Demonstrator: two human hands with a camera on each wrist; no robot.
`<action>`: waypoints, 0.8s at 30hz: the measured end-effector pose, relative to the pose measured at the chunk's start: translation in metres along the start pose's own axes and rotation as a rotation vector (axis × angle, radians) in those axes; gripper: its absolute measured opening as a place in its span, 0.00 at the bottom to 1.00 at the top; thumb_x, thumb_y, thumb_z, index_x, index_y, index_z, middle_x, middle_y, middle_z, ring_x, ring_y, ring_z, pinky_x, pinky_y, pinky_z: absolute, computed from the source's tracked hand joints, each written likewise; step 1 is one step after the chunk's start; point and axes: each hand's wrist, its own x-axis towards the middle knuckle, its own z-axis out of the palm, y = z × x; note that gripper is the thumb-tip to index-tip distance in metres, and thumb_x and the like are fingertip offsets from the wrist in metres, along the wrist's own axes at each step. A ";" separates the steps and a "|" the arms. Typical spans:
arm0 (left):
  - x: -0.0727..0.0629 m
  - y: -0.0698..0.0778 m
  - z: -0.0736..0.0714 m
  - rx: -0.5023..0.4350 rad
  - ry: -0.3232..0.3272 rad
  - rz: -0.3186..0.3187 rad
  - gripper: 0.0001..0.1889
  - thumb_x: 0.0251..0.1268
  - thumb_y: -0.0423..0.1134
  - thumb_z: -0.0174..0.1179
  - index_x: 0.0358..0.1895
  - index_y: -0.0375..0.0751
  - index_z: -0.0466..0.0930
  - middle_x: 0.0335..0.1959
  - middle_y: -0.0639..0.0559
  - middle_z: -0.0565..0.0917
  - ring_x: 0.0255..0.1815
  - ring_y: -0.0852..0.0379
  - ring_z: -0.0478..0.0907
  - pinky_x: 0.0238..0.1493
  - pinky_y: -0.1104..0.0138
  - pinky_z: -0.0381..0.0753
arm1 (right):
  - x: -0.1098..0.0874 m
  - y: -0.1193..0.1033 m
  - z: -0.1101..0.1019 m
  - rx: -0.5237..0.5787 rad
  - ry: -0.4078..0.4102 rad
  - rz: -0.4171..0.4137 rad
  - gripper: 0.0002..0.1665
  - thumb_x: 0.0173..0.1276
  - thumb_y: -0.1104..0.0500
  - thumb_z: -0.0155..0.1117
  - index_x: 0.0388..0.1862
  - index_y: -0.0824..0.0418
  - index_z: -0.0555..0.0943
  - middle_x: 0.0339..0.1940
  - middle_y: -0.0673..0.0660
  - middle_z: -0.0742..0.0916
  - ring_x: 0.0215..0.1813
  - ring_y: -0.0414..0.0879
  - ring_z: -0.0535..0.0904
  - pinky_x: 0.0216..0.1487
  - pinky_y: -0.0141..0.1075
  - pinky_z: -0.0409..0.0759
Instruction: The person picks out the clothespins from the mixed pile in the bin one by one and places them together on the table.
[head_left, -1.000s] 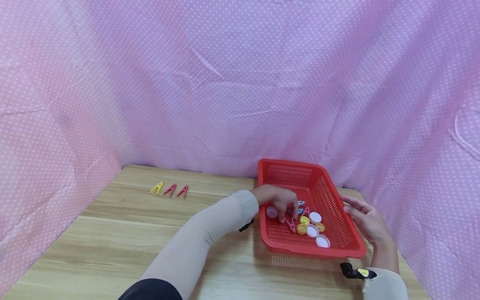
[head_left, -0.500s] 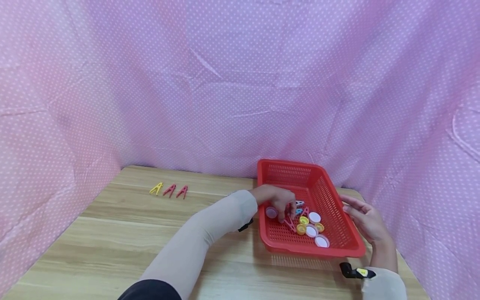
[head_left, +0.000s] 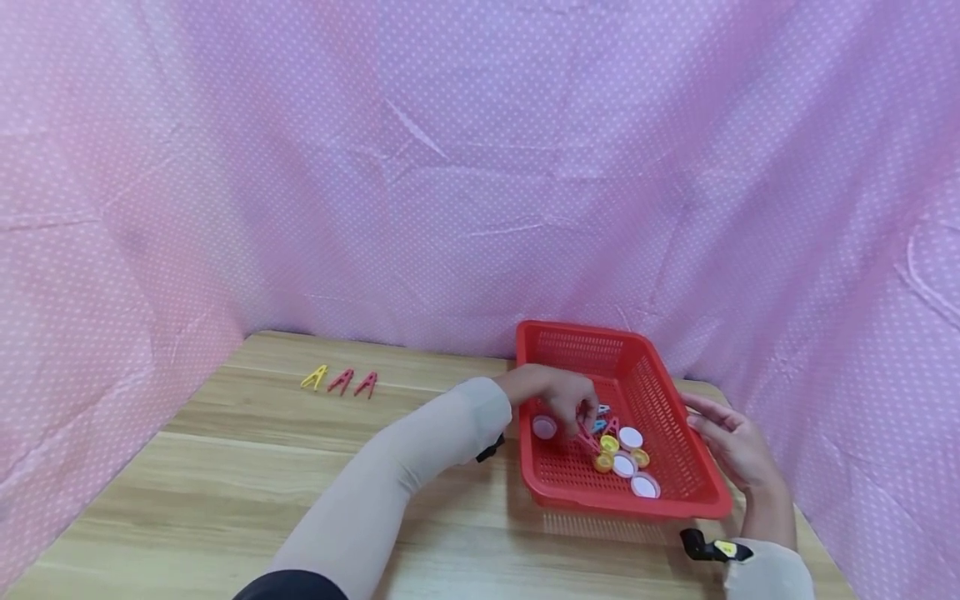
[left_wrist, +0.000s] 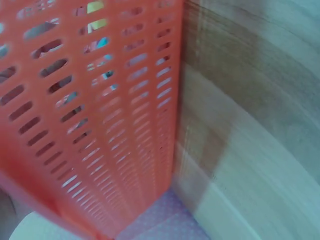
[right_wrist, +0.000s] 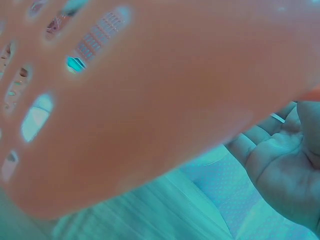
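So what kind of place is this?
Probably a little indoor work spot: there's a wooden table, pink dotted cloth hanging behind and beside it, and a red basket.

Right of centre in the head view, the fingertips of the left hand (head_left: 572, 398) can't really be made out, and one end of an A-shaped pink plastic clip (head_left: 588, 442) is covered by them. Black fabric sleeve (head_left: 292, 587) at lower left is chopped off by the bottom edge. In the right wrist view, the red slotted plastic basket (right_wrist: 140, 115) is super blurred and cropped up top, and the right hand's fingertips are blocked by it. Small coloured bits (left_wrist: 102, 42), upper left of the left wrist view, can't be identified.
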 end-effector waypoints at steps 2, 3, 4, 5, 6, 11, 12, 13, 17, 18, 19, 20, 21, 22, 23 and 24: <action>-0.005 0.002 -0.003 0.007 0.046 0.013 0.08 0.58 0.36 0.75 0.37 0.51 0.85 0.35 0.58 0.83 0.37 0.64 0.77 0.38 0.75 0.79 | 0.000 0.000 0.000 0.001 -0.002 -0.003 0.24 0.78 0.67 0.58 0.71 0.65 0.75 0.51 0.48 0.90 0.47 0.43 0.89 0.44 0.37 0.87; -0.007 0.002 -0.005 0.018 0.070 0.022 0.08 0.59 0.37 0.75 0.37 0.50 0.85 0.35 0.58 0.83 0.37 0.64 0.77 0.38 0.75 0.79 | 0.000 -0.001 0.000 -0.001 -0.003 0.000 0.24 0.78 0.67 0.58 0.71 0.65 0.75 0.51 0.47 0.90 0.47 0.43 0.89 0.44 0.37 0.87; -0.009 0.002 -0.005 0.020 0.097 0.030 0.08 0.59 0.38 0.75 0.37 0.50 0.85 0.34 0.58 0.83 0.36 0.64 0.77 0.38 0.75 0.79 | 0.000 -0.001 0.000 -0.004 -0.002 0.005 0.24 0.78 0.66 0.58 0.71 0.64 0.75 0.51 0.47 0.90 0.47 0.43 0.89 0.44 0.37 0.87; -0.011 0.001 -0.006 0.013 0.121 0.034 0.08 0.59 0.38 0.75 0.37 0.49 0.85 0.34 0.58 0.83 0.36 0.64 0.77 0.37 0.75 0.78 | -0.001 -0.002 0.000 -0.010 0.000 0.012 0.24 0.78 0.66 0.58 0.71 0.64 0.75 0.51 0.47 0.90 0.47 0.43 0.89 0.44 0.37 0.87; -0.013 0.000 -0.007 0.017 0.146 0.045 0.07 0.60 0.39 0.75 0.37 0.49 0.84 0.34 0.58 0.83 0.36 0.64 0.77 0.37 0.75 0.78 | -0.001 -0.002 0.000 -0.013 0.005 0.021 0.24 0.78 0.66 0.58 0.71 0.63 0.75 0.51 0.47 0.90 0.47 0.43 0.89 0.44 0.38 0.87; -0.023 -0.009 -0.011 0.013 0.259 0.057 0.08 0.61 0.39 0.74 0.37 0.49 0.83 0.33 0.58 0.82 0.36 0.65 0.76 0.38 0.76 0.76 | -0.003 -0.003 0.000 -0.030 0.020 0.067 0.25 0.78 0.63 0.59 0.72 0.61 0.75 0.50 0.45 0.90 0.47 0.43 0.89 0.43 0.39 0.87; -0.025 -0.010 -0.013 0.015 0.280 0.055 0.08 0.61 0.39 0.74 0.37 0.49 0.83 0.33 0.58 0.82 0.36 0.65 0.76 0.38 0.76 0.76 | -0.003 -0.003 0.000 -0.027 0.021 0.071 0.25 0.78 0.63 0.59 0.72 0.60 0.75 0.50 0.45 0.90 0.47 0.44 0.89 0.43 0.39 0.87; -0.028 -0.012 -0.015 0.010 0.299 0.052 0.08 0.61 0.39 0.74 0.38 0.48 0.83 0.33 0.58 0.82 0.36 0.64 0.76 0.38 0.75 0.76 | -0.002 -0.003 0.001 -0.024 0.021 0.072 0.25 0.78 0.63 0.59 0.72 0.60 0.75 0.50 0.45 0.90 0.46 0.44 0.89 0.43 0.39 0.87; -0.041 -0.019 -0.024 0.007 0.368 0.048 0.08 0.61 0.38 0.72 0.40 0.44 0.84 0.33 0.56 0.82 0.36 0.63 0.77 0.38 0.74 0.77 | -0.001 -0.002 0.000 -0.005 0.007 0.059 0.24 0.79 0.64 0.57 0.71 0.60 0.77 0.50 0.46 0.90 0.46 0.44 0.89 0.43 0.39 0.87; -0.045 -0.020 -0.026 0.011 0.384 0.050 0.08 0.61 0.38 0.72 0.41 0.42 0.84 0.34 0.56 0.82 0.36 0.62 0.77 0.38 0.73 0.77 | -0.001 -0.002 0.000 0.002 0.005 0.055 0.23 0.79 0.65 0.57 0.71 0.60 0.77 0.50 0.46 0.90 0.46 0.44 0.89 0.43 0.39 0.87; -0.049 -0.022 -0.028 0.019 0.399 0.052 0.09 0.61 0.38 0.72 0.41 0.42 0.84 0.34 0.56 0.82 0.36 0.62 0.77 0.39 0.73 0.77 | 0.000 -0.002 0.000 0.007 0.004 0.050 0.23 0.79 0.65 0.57 0.70 0.60 0.78 0.50 0.46 0.90 0.46 0.44 0.89 0.43 0.39 0.87; -0.053 -0.023 -0.030 0.026 0.414 0.054 0.10 0.60 0.38 0.72 0.42 0.41 0.84 0.34 0.56 0.82 0.36 0.62 0.77 0.39 0.73 0.76 | 0.000 -0.002 0.000 0.010 -0.004 0.045 0.23 0.79 0.66 0.57 0.70 0.60 0.77 0.50 0.46 0.90 0.46 0.44 0.89 0.43 0.38 0.87; -0.057 -0.024 -0.033 0.035 0.426 0.054 0.10 0.60 0.38 0.71 0.42 0.40 0.84 0.34 0.56 0.82 0.37 0.62 0.77 0.39 0.73 0.76 | 0.000 -0.002 0.000 0.010 -0.003 0.044 0.23 0.79 0.66 0.57 0.70 0.60 0.78 0.51 0.46 0.90 0.46 0.44 0.89 0.43 0.38 0.87; -0.061 -0.025 -0.035 0.038 0.436 0.056 0.10 0.59 0.38 0.71 0.42 0.40 0.84 0.34 0.56 0.82 0.37 0.62 0.77 0.40 0.73 0.76 | -0.001 -0.003 0.000 0.011 -0.002 0.044 0.23 0.78 0.66 0.57 0.70 0.60 0.78 0.51 0.46 0.90 0.46 0.44 0.89 0.43 0.38 0.87; -0.065 -0.026 -0.037 0.037 0.444 0.056 0.10 0.59 0.38 0.71 0.42 0.40 0.84 0.34 0.56 0.82 0.36 0.62 0.77 0.40 0.72 0.76 | -0.001 -0.003 0.000 0.014 0.007 0.045 0.23 0.78 0.66 0.58 0.70 0.61 0.78 0.50 0.46 0.90 0.46 0.44 0.89 0.43 0.39 0.87; -0.070 -0.027 -0.039 0.038 0.449 0.057 0.11 0.59 0.38 0.71 0.42 0.39 0.84 0.34 0.55 0.82 0.36 0.61 0.77 0.40 0.72 0.76 | -0.001 -0.003 0.000 0.014 0.010 0.047 0.23 0.78 0.66 0.58 0.70 0.61 0.78 0.50 0.46 0.90 0.46 0.44 0.89 0.43 0.39 0.87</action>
